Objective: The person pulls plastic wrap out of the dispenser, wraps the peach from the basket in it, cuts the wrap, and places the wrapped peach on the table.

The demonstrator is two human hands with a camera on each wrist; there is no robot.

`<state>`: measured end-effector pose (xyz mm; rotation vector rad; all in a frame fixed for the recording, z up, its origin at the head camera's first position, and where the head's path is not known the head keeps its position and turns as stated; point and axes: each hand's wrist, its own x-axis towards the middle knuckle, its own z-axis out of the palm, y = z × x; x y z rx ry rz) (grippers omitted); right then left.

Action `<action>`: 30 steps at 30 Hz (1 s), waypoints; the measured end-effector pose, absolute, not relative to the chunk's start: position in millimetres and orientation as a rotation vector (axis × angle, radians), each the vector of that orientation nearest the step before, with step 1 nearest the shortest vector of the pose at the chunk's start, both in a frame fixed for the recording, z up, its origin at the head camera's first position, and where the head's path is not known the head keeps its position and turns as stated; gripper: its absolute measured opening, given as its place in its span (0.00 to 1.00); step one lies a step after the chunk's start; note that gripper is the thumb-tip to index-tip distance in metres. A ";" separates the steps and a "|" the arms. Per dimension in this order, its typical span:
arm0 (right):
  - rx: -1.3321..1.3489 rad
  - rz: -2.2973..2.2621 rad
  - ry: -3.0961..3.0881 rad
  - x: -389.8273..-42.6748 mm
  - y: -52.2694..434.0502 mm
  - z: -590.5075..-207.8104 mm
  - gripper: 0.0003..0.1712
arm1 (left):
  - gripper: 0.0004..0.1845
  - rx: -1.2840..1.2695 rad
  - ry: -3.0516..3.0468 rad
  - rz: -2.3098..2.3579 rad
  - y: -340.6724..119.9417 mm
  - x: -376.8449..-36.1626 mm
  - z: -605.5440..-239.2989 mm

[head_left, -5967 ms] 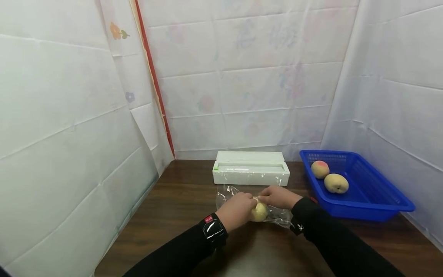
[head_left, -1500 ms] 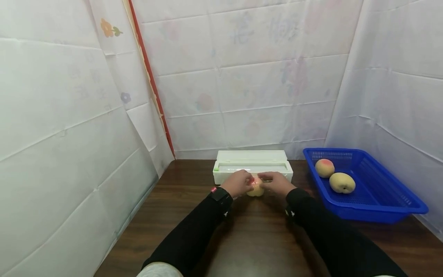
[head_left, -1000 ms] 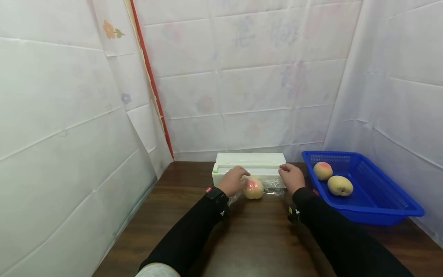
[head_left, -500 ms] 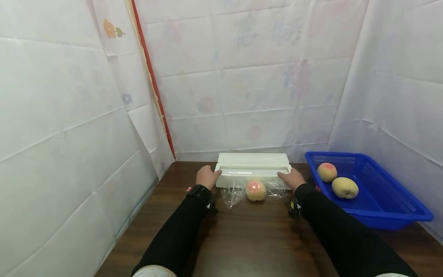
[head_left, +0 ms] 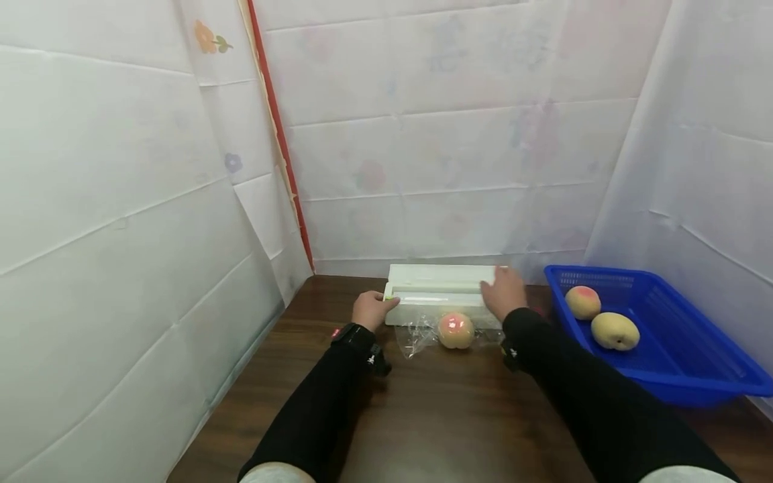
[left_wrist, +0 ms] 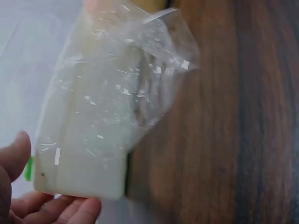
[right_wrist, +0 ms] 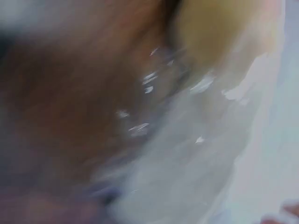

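1. Head: The left hand (head_left: 372, 310) grips its end of the white box (head_left: 435, 290); the peach (head_left: 455, 331) sits between both hands. The right hand (head_left: 505, 293) is at the raised lid (head_left: 437, 274); whether it grasps, I cannot tell.
2. Left wrist: Clear film (left_wrist: 117, 88) drapes the box beyond the fingers.
3. Right wrist: Blurred.

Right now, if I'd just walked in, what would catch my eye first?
Probably the bright blue basket at the right, holding a pink-tipped fruit and a pale yellow fruit. Next, the blushing peach, with shiny clear film about it, in front of a long white box. Then the hands: the left hand grips the box's left end, while the right hand is by its lid's right end.
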<state>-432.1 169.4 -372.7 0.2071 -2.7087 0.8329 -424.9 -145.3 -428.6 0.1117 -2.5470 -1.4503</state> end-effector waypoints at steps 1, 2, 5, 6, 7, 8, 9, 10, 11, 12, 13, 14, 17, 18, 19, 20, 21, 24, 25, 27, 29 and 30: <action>0.308 0.786 -2.696 -431.8 155.3 -367.7 0.31 | 0.29 0.124 -2.548 -1.429 -142.8 -425.0 -430.1; 0.415 0.753 -2.701 -430.3 140.8 -363.2 0.28 | 0.27 0.129 -2.552 -1.414 -140.2 -424.8 -431.3; 0.680 0.676 -2.752 -421.8 99.8 -354.9 0.22 | 0.22 0.117 -2.551 -1.387 -130.8 -423.6 -434.7; 0.745 0.650 -2.770 -418.9 89.1 -354.4 0.21 | 0.20 0.101 -2.553 -1.386 -126.9 -423.3 -435.6; 0.801 0.616 -2.783 -415.8 79.8 -355.0 0.20 | 0.19 0.090 -2.557 -1.388 -123.1 -423.1 -436.7; 0.849 0.586 -2.794 -412.9 71.7 -355.8 0.19 | 0.18 0.070 -2.561 -1.394 -119.5 -422.2 -437.4; 0.890 0.557 -2.797 -410.8 64.8 -357.4 0.18 | 0.17 0.054 -2.565 -1.389 -116.2 -421.3 -438.2; 0.929 0.533 -2.798 -409.6 58.9 -359.5 0.16 | 0.16 0.037 -2.568 -1.386 -113.3 -420.2 -438.9; 0.962 0.502 -2.794 -409.1 54.3 -362.0 0.14 | 0.15 0.026 -2.572 -1.399 -110.8 -419.1 -439.4; 0.980 0.488 -2.790 -409.6 50.5 -364.6 0.13 | 0.15 0.016 -2.576 -1.399 -108.7 -418.1 -439.9; 0.990 0.473 -2.784 -410.5 47.4 -366.9 0.11 | 0.14 0.008 -2.578 -1.416 -106.9 -417.1 -440.3; 0.989 0.457 -2.780 -412.0 44.6 -368.9 0.11 | 0.14 0.008 -2.577 -1.443 -105.7 -416.4 -440.4; 0.960 0.412 -2.765 -417.6 37.1 -371.3 0.11 | 0.12 0.006 -2.560 -1.489 -104.9 -416.0 -439.2; 0.948 0.414 -2.762 -419.5 34.6 -370.9 0.10 | 0.11 0.003 -2.551 -1.497 -105.3 -416.1 -438.3; 0.939 0.409 -2.760 -421.2 31.9 -370.2 0.10 | 0.11 0.000 -2.544 -1.508 -105.8 -416.4 -437.2; 0.932 0.410 -2.760 -422.7 29.3 -369.4 0.10 | 0.10 -0.003 -2.535 -1.504 -106.5 -416.8 -436.1; 0.927 0.417 -2.760 -423.6 26.8 -368.4 0.10 | 0.09 -0.009 -2.525 -1.499 -107.2 -416.9 -435.2; 0.885 0.434 -2.784 -425.3 21.3 -368.0 0.19 | 0.08 -0.007 -2.523 -1.514 -107.8 -416.2 -435.0; 0.858 0.434 -2.795 -425.3 20.7 -368.9 0.21 | 0.08 -0.003 -2.523 -1.529 -107.0 -415.7 -435.8; 0.810 0.452 -2.810 -425.2 21.1 -372.3 0.24 | 0.10 0.008 -2.529 -1.551 -105.0 -414.0 -437.7; 0.772 0.462 -2.816 -425.0 21.6 -375.1 0.22 | 0.11 0.016 -2.534 -1.561 -102.9 -411.8 -438.9; 0.756 0.463 -2.821 -425.1 21.7 -375.8 0.20 | 0.12 0.020 -2.534 -1.564 -101.9 -410.4 -438.4</action>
